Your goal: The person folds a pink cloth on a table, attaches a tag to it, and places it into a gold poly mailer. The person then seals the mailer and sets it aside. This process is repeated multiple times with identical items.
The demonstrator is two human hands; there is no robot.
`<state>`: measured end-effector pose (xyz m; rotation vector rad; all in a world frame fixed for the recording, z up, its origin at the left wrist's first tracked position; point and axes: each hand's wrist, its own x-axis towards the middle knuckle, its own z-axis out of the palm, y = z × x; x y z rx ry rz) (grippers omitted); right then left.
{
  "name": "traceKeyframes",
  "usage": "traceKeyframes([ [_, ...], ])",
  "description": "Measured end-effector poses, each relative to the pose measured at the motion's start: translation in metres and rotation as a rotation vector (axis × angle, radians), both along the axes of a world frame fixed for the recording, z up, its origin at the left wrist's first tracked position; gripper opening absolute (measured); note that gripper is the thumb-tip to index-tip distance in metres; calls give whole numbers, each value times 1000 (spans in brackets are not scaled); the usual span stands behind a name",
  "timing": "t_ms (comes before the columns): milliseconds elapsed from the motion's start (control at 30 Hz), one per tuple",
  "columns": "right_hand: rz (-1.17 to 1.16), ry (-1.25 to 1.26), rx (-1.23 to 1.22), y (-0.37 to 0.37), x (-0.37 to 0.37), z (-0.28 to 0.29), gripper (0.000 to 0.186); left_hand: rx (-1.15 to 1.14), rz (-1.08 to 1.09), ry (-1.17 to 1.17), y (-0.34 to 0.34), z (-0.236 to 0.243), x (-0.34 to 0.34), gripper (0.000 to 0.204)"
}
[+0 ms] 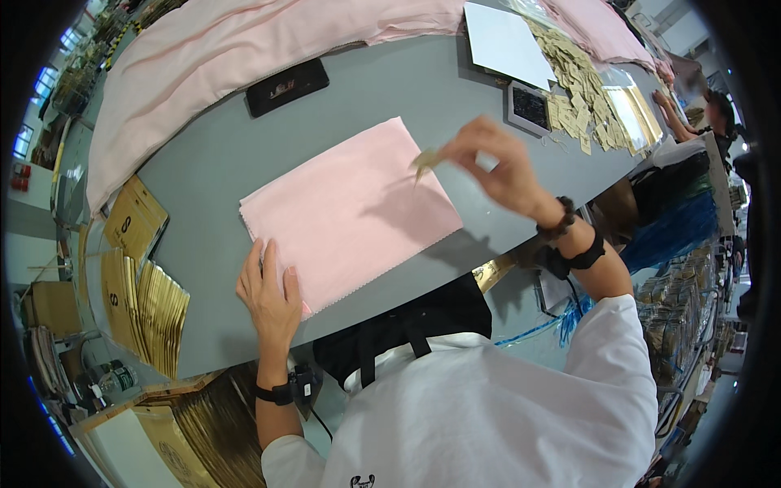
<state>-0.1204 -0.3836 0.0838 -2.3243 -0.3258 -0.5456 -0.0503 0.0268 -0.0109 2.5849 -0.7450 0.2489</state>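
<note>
A folded pink cloth (350, 211) lies flat on the grey table in front of me, its long sides slanting up to the right. My left hand (270, 293) rests on its lower left corner, fingers stretched out and holding nothing. Above the cloth's right edge, my right hand (492, 167) pinches a small tan paper tag (423, 163) between thumb and fingers. The tag is blurred by motion, and its shadow falls on the cloth.
Loose tan tags (582, 98) spread at the far right, beside a small dark-topped box (529, 108) and a white board (506, 45). A black phone-like case (287, 87) lies near a long pink fabric heap (203, 57). Gold packets (150, 309) are stacked at left. Another person (691, 118) works at far right.
</note>
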Motion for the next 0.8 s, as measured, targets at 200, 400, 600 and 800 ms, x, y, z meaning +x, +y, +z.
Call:
traceKeyframes([
  [200,154,480,-117,33,-5,-27,25,-26,2,7,1,-2,-1,52],
  [400,-166,292,-166,59,23,-48,24,-26,8,2,1,-4,1,51],
  [600,-12,495,212,90,59,-39,23,-31,4,2,3,-5,1,52],
  [800,23,392,823,67,42,15,17,-53,8,17,3,-6,1,51],
])
